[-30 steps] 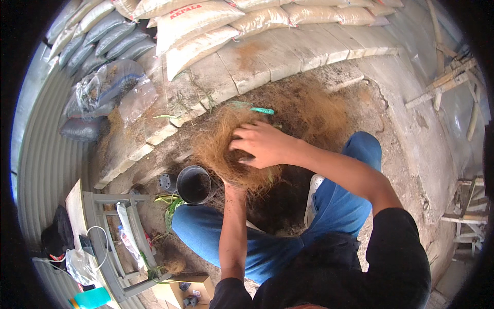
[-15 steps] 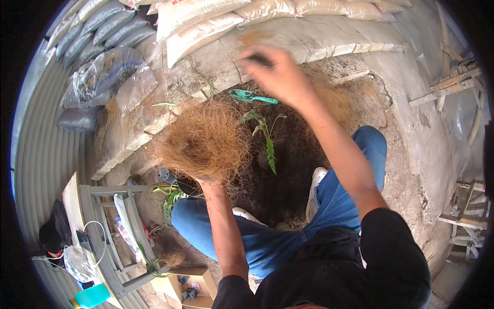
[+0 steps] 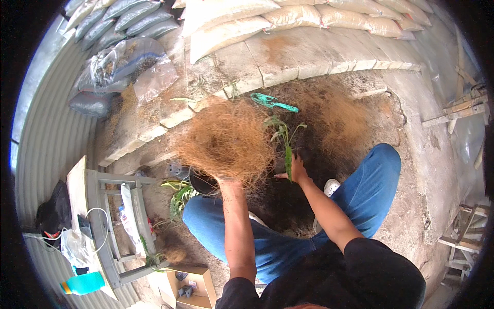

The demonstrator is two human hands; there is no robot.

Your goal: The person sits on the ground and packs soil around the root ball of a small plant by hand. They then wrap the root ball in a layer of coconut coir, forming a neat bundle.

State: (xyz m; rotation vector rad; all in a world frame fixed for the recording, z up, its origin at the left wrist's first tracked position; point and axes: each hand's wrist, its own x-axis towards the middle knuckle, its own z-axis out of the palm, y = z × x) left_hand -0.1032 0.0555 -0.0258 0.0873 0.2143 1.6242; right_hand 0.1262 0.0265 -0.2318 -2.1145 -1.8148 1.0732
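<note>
A big, loose clump of brown coconut fibre [image 3: 226, 139], hollowed in its middle, rests on my left hand [image 3: 230, 182]. Most of that hand's fingers are hidden beneath the fibre. My right hand [image 3: 297, 171] is down at the dark soil [image 3: 272, 198] between my legs, thumb stretched out apart from the fingers, with nothing visible in it. A leaf of the green plant [image 3: 288, 154] hangs in front of part of this hand. The plant stands just right of the fibre clump. Beyond it lies a teal hand trowel [image 3: 274, 102].
Loose brown fibre [image 3: 339, 118] is spread right of the soil. A concrete ledge [image 3: 280, 64] carries filled sacks [image 3: 301, 18]. A black pot [image 3: 203, 181] sits by my left knee, near a grey stool [image 3: 110, 226] and a cardboard box [image 3: 206, 286].
My right hand has come down from above the ledge, where it held something dark, to the soil by the plant. The view has shifted; my left hand still holds the fibre.
</note>
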